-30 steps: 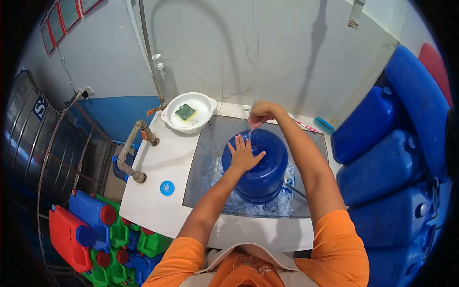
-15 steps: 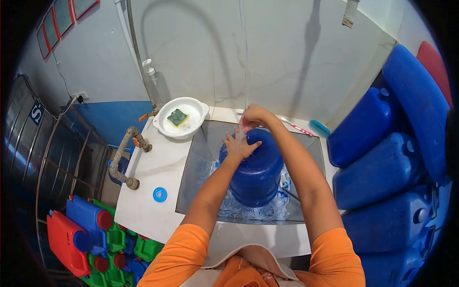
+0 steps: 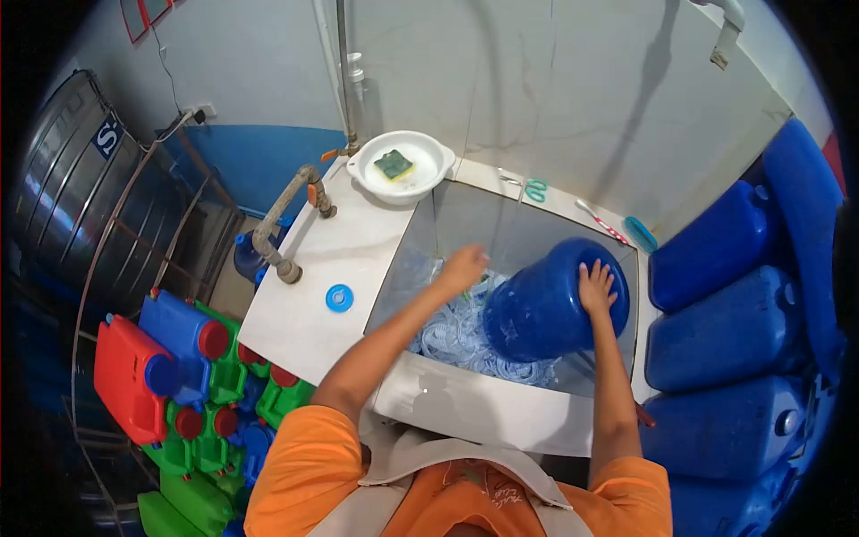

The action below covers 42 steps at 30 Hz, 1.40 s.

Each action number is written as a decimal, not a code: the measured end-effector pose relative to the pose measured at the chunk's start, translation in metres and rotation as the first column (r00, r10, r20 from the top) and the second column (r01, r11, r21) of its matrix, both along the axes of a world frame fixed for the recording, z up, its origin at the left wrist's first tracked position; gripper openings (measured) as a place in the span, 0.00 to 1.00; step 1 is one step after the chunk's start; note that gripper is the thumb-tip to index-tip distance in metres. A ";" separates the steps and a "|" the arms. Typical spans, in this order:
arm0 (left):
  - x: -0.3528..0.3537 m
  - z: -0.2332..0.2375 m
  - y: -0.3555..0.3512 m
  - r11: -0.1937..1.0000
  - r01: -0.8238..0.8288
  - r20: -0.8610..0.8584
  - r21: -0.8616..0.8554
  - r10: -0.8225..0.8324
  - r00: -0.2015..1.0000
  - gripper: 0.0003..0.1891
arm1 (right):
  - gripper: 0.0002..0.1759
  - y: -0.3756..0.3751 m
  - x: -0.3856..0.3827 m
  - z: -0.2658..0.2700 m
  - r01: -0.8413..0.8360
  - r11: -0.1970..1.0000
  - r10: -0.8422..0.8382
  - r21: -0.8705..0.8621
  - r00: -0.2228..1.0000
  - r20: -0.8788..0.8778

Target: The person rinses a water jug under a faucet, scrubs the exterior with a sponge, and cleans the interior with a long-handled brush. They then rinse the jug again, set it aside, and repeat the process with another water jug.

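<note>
A large round blue water jug (image 3: 541, 309) leans to the right in the grey sink (image 3: 465, 210). My right hand (image 3: 597, 288) lies on its upper end with the fingers spread. To the left of the jug, my left hand (image 3: 467, 268) hovers over the sink, apart from the jug, its fingers curled together. Whether anything is inside those fingers is hidden. Under both, a pile of pale, clear plastic rings or strips (image 3: 447, 336) covers the sink bottom. A thin stream of water seems to fall near the sink's back side.
A white basin (image 3: 362, 174) with a green-yellow sponge (image 3: 394, 165) stands at the back left. Teal-handled scissors (image 3: 536, 190), a red-and-white brush (image 3: 601, 221) and a teal brush (image 3: 640, 234) lie along the back ledge. A blue cap (image 3: 339, 298) rests left; blue containers (image 3: 716, 340) line the right.
The jug has gone from standing upright to leaning right. My right hand has moved from above it onto its upper end. My left hand has left the jug, and its fingers have curled. The view has shifted.
</note>
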<state>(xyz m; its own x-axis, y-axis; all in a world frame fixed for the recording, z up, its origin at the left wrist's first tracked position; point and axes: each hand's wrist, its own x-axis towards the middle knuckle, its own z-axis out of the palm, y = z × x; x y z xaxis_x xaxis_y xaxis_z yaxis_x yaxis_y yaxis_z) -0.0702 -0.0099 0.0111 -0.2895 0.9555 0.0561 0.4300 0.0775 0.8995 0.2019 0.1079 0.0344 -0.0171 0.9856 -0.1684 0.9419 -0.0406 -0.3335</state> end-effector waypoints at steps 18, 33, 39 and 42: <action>-0.216 0.053 -0.087 0.697 -0.527 -0.167 0.486 0.666 0.727 0.32 | 0.33 -0.032 0.007 0.013 -0.694 0.696 0.670 0.184 0.720 0.183; -0.148 0.049 -0.082 0.855 -0.495 -0.856 0.155 0.366 0.364 0.26 | 0.38 -0.080 0.027 0.021 -0.561 0.776 0.504 0.286 0.826 0.252; 0.036 -0.010 -0.018 0.977 0.028 0.206 -0.212 0.017 0.978 0.35 | 0.51 -0.058 0.081 -0.003 0.049 0.999 -0.029 0.009 0.717 -0.697; 0.098 -0.040 0.012 0.990 0.143 0.350 -0.021 -0.126 0.928 0.36 | 0.49 -0.060 0.096 -0.011 0.107 0.938 -0.339 -0.329 0.468 -0.816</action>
<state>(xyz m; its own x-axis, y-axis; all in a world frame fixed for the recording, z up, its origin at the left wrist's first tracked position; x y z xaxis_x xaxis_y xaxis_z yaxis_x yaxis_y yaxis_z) 0.0278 0.0024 -0.0291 -0.1518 0.9860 -0.0688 0.1011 0.0847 0.9913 0.2974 0.0480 0.0237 -0.0504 0.9194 -0.3900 0.1437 -0.3798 -0.9139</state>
